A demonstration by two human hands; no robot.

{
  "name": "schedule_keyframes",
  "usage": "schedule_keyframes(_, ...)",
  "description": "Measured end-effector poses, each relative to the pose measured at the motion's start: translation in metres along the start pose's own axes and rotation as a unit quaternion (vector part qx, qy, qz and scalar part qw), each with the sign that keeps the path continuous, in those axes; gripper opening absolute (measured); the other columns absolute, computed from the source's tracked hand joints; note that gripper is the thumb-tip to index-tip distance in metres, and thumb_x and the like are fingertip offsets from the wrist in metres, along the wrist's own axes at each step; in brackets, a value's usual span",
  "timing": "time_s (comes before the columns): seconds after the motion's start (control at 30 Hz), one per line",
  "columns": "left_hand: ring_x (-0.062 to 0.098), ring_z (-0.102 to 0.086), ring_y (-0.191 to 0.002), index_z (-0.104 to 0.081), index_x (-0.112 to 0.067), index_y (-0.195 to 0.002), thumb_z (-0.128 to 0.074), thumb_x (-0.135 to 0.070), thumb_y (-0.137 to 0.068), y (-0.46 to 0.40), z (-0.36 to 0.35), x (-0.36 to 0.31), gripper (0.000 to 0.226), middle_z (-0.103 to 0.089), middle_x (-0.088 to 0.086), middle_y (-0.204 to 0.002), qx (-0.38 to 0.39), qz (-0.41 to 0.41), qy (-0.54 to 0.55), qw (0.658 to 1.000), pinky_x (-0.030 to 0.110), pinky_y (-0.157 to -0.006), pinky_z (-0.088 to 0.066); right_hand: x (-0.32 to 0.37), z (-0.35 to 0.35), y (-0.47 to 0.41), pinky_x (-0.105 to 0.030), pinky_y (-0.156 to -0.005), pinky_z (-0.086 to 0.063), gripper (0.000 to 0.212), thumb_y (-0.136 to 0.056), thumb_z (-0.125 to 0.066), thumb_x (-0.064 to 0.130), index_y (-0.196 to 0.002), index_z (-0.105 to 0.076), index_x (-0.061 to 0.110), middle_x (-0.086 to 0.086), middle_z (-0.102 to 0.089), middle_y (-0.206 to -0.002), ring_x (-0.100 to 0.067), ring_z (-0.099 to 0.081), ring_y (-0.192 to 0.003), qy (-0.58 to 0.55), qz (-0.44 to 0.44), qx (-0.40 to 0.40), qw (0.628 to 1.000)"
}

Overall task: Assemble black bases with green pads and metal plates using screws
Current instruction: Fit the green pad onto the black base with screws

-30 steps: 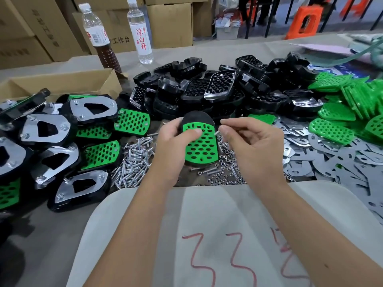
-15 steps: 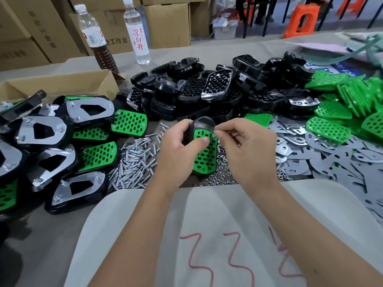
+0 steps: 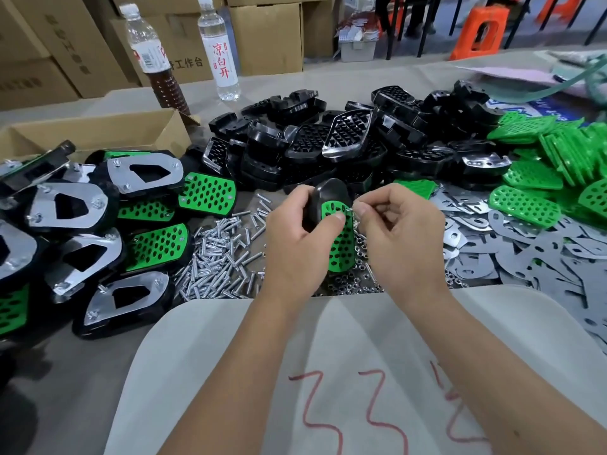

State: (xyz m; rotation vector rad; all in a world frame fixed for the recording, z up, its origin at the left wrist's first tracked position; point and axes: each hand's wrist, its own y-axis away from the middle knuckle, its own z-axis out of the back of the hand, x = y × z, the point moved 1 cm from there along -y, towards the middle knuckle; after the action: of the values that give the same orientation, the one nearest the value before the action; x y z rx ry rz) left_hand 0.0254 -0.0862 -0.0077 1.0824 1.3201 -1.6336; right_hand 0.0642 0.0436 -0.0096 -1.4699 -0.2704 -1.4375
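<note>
My left hand [image 3: 295, 238] grips a black base [image 3: 325, 195] fitted with a perforated green pad [image 3: 341, 244], held upright and turned edge-on over the table. My right hand [image 3: 397, 234] pinches a small screw [image 3: 350, 209] between thumb and forefinger, its tip at the top right of the pad. Loose screws [image 3: 216, 257] lie in a heap left of my hands, with small nuts [image 3: 348, 284] under them. Bare black bases [image 3: 345, 142] are piled behind, green pads [image 3: 558, 165] at the right, flat metal plates [image 3: 525, 254] at the lower right.
Several finished assemblies [image 3: 98, 205] with pads and plates lie stacked at the left. A cardboard box [image 3: 95, 133] sits behind them, two bottles [image 3: 220, 54] stand further back. A pale sheet [image 3: 328, 372] with red marks covers the near table edge.
My left hand has turned the base from pad-facing-me to edge-on. My right hand has brought the screw in to the top of the pad.
</note>
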Motion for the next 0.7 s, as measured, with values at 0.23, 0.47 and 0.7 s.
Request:
schedule_keyframes(0.23,0.001,-0.057,-0.069,-0.064,-0.01,-0.098,-0.072,-0.01,-0.085,0.004,-0.004,-0.007,0.016,-0.061,-0.012,-0.074,-0.041,-0.201,-0.174,0.963,0.01,-0.063,-0.037,0.003,-0.006,0.001,-0.023,-0.05,-0.043,0.019,-0.093,-0.069,0.004,-0.077,-0.071,0.013,0.002,-0.065,-0.059,-0.01,-0.055,-0.051,-0.163,-0.183,-0.04,0.969)
schedule_keyframes(0.47,0.004,-0.05,-0.059,-0.058,-0.015,-0.083,-0.071,-0.008,-0.083,0.002,-0.004,-0.003,0.015,-0.053,-0.017,-0.062,-0.041,-0.137,-0.105,0.984,0.012,-0.056,-0.033,0.002,0.007,-0.009,-0.035,-0.064,-0.051,0.007,-0.094,-0.068,0.006,-0.087,-0.068,0.006,0.01,-0.065,-0.071,-0.011,-0.061,-0.064,0.049,0.058,0.043,0.996)
schedule_keyframes(0.7,0.003,-0.053,-0.061,-0.059,-0.016,-0.086,-0.07,-0.01,-0.085,0.0,-0.008,0.0,0.012,-0.057,-0.02,-0.067,-0.025,-0.132,-0.095,0.986,0.012,-0.058,-0.036,-0.005,-0.012,-0.003,-0.034,-0.056,-0.044,0.018,-0.102,-0.063,0.021,-0.086,-0.062,0.013,-0.001,-0.066,-0.064,-0.018,-0.057,-0.054,-0.079,-0.151,-0.002,0.985)
